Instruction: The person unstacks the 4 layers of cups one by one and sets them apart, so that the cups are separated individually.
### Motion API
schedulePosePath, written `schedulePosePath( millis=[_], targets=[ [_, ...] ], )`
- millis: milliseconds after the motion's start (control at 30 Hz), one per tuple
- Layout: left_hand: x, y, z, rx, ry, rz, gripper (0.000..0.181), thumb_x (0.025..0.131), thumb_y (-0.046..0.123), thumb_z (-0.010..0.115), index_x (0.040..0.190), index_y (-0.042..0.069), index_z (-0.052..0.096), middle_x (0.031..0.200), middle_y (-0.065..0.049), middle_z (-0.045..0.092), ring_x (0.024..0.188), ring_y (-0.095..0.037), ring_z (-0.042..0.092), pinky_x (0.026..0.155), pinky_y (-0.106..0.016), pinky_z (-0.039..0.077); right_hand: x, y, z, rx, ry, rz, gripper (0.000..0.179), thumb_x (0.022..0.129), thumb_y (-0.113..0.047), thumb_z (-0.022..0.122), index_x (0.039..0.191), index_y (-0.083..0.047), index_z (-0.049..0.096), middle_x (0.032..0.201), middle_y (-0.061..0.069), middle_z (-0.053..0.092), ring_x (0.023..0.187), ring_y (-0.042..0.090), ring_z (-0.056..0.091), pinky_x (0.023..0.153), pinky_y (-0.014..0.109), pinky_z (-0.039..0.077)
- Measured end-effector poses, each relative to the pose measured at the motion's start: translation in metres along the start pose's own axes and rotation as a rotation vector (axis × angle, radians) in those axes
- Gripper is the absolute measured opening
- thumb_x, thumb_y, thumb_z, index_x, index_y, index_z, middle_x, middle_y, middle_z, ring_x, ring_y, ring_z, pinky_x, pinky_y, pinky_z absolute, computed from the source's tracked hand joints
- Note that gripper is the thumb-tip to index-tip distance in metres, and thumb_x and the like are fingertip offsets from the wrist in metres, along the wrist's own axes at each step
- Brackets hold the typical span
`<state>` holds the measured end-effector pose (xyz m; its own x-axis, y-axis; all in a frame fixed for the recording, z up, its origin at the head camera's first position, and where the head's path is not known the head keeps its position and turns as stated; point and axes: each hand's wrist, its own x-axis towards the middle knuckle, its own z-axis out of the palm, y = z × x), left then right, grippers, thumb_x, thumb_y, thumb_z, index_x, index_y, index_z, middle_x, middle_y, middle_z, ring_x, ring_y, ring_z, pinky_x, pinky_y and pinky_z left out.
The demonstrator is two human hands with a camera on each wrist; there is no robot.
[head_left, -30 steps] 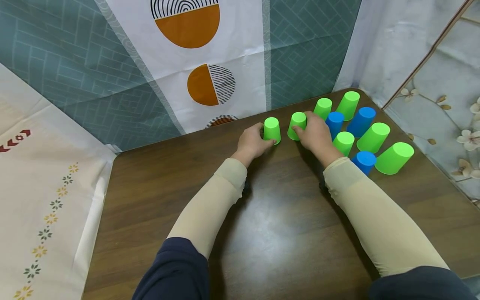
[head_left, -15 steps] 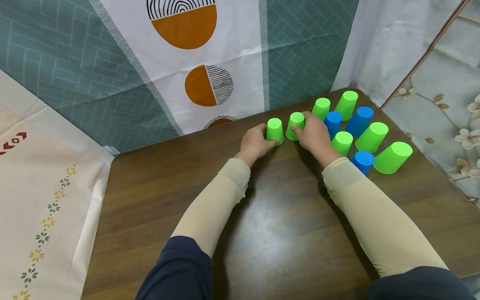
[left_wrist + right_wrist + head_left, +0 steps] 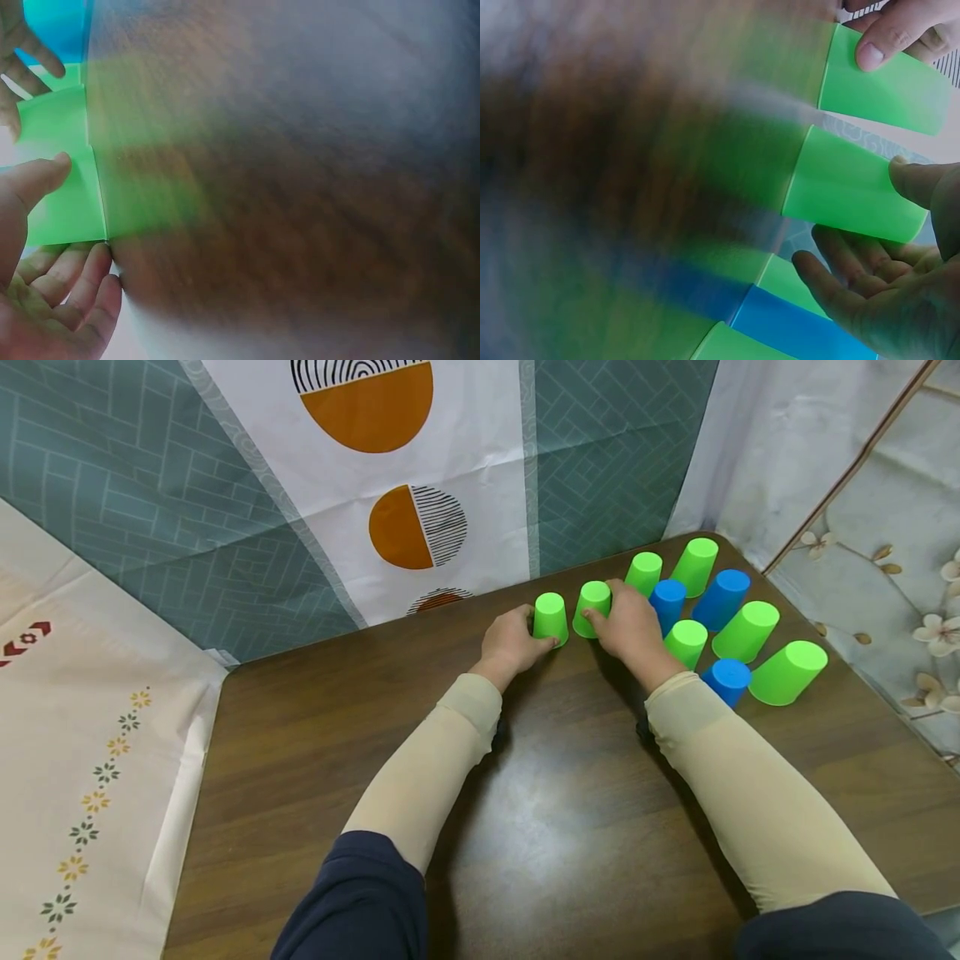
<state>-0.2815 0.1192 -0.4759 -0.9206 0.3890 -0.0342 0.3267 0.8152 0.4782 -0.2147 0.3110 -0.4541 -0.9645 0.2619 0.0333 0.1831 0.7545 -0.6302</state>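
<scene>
Two upside-down green cups stand side by side near the back edge of the table, with a narrow gap between their bases. My left hand (image 3: pixel 512 645) holds the left green cup (image 3: pixel 551 620), its thumb low on the near side and its fingers around the outer side. The right green cup (image 3: pixel 591 612) is gripped by my right hand (image 3: pixel 632 628), with the thumb (image 3: pixel 919 180) on its wall and the fingers on the opposite side. In the left wrist view, the left thumb (image 3: pixel 43 178) lies against the left cup's wall.
To the right of my right hand, several more upside-down cups stand in rows, such as a blue cup (image 3: pixel 722 600) and a large green cup (image 3: pixel 789 673). The brown wooden table (image 3: pixel 315 777) meets patterned cloth (image 3: pixel 600 452) at the back.
My left hand has slid its green cup slightly to the right, narrowing the gap to the other cup. The right hand and its cup stay nearly in place.
</scene>
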Motion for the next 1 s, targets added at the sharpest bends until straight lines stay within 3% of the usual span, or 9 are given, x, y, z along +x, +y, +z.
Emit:
schedulePosePath(
  millis=[633,1000],
  targets=[
    [-0.0004,-0.003,-0.0016,0.006,-0.018,0.003,0.061,0.089,0.049,0.083,0.136,0.016,0.062,0.119,0.003,0.07,0.104,-0.016,0.065,0.089,-0.035,0.054,-0.0007,-0.0043,0.0,0.004,-0.038,0.04,0.073,0.105,-0.034,0.065,0.159,0.003,0.033,0.151,0.028,0.048,0.136,0.049,0.048,0.111,0.063,0.04],
    [0.0007,-0.0049,-0.0041,-0.035,-0.051,0.023,0.07,0.086,0.05,0.086,0.14,0.015,0.059,0.125,0.001,0.068,0.111,-0.016,0.064,0.095,-0.035,0.053,-0.0003,-0.0055,-0.0026,0.018,-0.056,0.073,0.08,0.103,-0.037,0.068,0.161,0.002,0.03,0.153,0.028,0.046,0.139,0.048,0.045,0.113,0.062,0.038]
  ],
)
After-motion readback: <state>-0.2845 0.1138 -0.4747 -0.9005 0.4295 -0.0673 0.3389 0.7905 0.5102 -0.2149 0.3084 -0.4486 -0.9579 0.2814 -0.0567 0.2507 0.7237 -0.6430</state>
